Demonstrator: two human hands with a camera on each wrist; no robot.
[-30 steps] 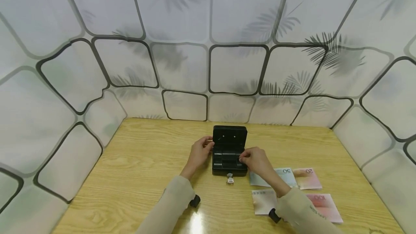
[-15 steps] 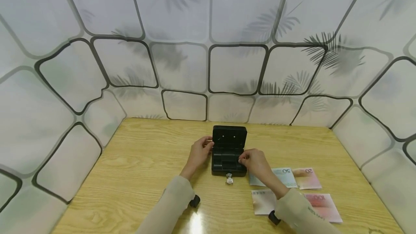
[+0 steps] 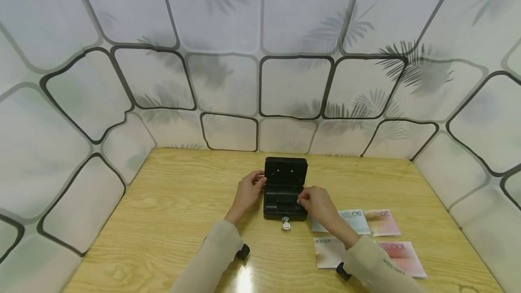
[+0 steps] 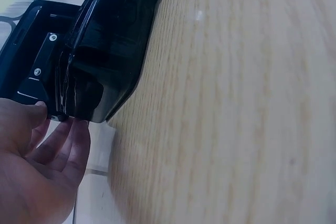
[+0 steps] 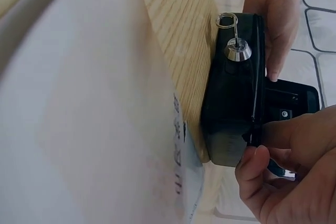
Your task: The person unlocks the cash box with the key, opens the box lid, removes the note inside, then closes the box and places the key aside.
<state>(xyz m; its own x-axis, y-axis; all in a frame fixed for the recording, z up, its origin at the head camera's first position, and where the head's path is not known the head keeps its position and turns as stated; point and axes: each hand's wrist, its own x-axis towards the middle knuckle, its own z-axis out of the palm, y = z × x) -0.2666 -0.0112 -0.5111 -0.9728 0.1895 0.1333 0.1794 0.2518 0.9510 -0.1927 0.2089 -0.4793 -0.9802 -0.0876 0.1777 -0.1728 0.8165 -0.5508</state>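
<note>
A small black cash box (image 3: 285, 215) stands on the table with its lid (image 3: 286, 171) raised. Its inside shows a black compartment tray (image 3: 281, 196). My left hand (image 3: 249, 191) holds the box by its left side near the hinge; in the left wrist view the thumb lies at the lid's edge and the fingers touch the box's side. My right hand (image 5: 302, 163) pinches a small black part at the box's right rim, seemingly the tray's edge, between thumb and forefinger; its fingers partly hide it. A key (image 3: 286, 225) sits in the silver lock (image 5: 238, 50) at the front.
Banknotes lie on the wooden table (image 3: 183, 202) to the right: a green 50 (image 3: 356, 221), a 20 (image 3: 383, 223), a red 100 (image 3: 404, 259) and a pale note (image 3: 329, 252). My right forearm passes over some of them. Patterned fabric walls (image 3: 228, 85) enclose the table.
The view shifts very slightly, and the tray's dividers look a little different from a second ago. Both hands stay at the cash box in nearly the same place.
</note>
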